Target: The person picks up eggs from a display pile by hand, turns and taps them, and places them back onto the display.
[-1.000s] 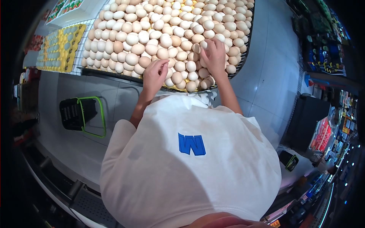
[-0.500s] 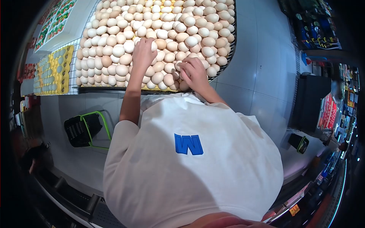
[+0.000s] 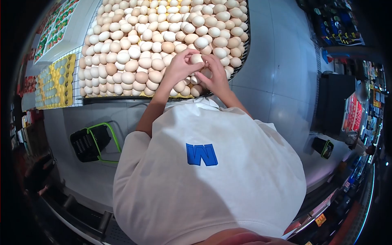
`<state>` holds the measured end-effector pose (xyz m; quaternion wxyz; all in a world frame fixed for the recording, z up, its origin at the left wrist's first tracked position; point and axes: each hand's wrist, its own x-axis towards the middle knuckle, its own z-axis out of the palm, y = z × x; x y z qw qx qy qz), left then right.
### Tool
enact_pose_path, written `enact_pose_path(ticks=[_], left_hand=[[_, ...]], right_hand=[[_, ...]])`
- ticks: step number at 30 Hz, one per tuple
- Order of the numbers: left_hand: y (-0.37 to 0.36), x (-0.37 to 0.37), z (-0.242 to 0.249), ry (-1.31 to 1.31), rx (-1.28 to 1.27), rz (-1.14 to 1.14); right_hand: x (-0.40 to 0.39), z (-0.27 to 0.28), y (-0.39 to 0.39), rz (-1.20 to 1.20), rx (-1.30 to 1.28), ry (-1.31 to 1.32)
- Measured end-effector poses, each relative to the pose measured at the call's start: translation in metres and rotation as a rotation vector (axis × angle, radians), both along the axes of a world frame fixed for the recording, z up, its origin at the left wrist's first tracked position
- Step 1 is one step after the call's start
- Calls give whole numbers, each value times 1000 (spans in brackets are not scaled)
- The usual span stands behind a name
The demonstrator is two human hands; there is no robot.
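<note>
A black basket with green handles (image 3: 89, 141) sits on the floor beside what looks like yellow egg trays (image 3: 55, 81).

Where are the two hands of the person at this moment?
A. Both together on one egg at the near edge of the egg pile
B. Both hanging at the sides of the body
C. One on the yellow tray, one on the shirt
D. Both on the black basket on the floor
A: the left hand and the right hand meet around a pale egg above the egg pile, far from the black basket.

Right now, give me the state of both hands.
Left hand: fingers closed on a pale egg above the egg pile.
Right hand: curled around another egg, touching the left.
</note>
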<state>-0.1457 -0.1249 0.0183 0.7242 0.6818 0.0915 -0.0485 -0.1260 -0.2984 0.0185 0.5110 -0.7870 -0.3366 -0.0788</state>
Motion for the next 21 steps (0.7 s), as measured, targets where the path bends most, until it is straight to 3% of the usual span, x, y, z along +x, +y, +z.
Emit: enact_pose_path(ticks=[2,6,10,12,13,21], left_hand=[[-13,3,0,-3,-132,-71],[-26,9,-7,9,-7,-112],[-31,5,-14,-81,192,-4],[-25,0,-13,-43,201,-12],[-22,-2,-16,-49,173,-21],[-13,-16,-15,-87,179,-1]], right_hand=[[5,-2,-3,1,26,3],[17,-9,-16,-43,-32,-32],[44,-10,-16,-201,54,35],[60,-14,-22,-279,-70,-89],[68,-16,-23,-267,-101,-231],[75,-26,-16,-228,-180,-249]])
